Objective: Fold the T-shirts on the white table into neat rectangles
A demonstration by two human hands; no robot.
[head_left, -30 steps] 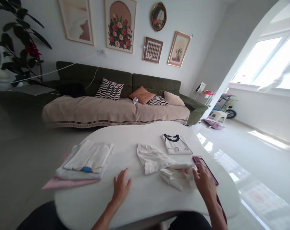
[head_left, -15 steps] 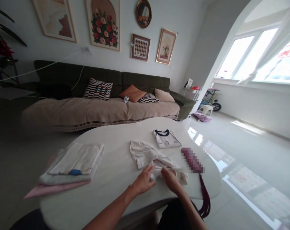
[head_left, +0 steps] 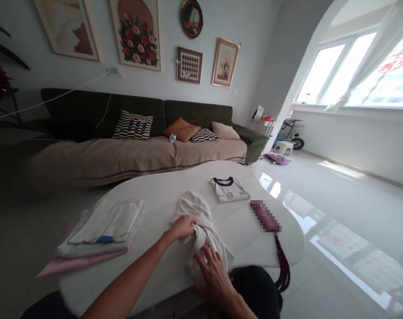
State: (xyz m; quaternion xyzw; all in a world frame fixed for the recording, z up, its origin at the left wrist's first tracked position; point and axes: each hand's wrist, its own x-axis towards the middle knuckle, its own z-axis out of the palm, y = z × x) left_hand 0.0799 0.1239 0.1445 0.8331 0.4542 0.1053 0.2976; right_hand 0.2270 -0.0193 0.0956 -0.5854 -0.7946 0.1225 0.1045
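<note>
A crumpled white shirt (head_left: 201,212) lies across the near part of the white table (head_left: 154,195), its lower part bunched and twisted. My left hand (head_left: 184,227) is closed on a fold at its left side. Lower down, my right hand (head_left: 213,266) rests on the bunched cloth with its fingers apart and thumb spread toward the table edge. A small bit of red shows by the right fingertips. Behind the shirt lies a folded white shirt with a dark collar (head_left: 231,190).
A stack of folded clothes (head_left: 104,221), white, grey and pink, sits at the table's left. To the right is a blurred-out maroon item (head_left: 265,216) with a dark red strap (head_left: 283,266) hanging over the edge. A covered sofa (head_left: 148,157) stands behind the table.
My left hand has moved left and up and gripped a fold. My right hand has come nearer and left, its fingers spreading. The shirt is turned and more bunched toward me.
</note>
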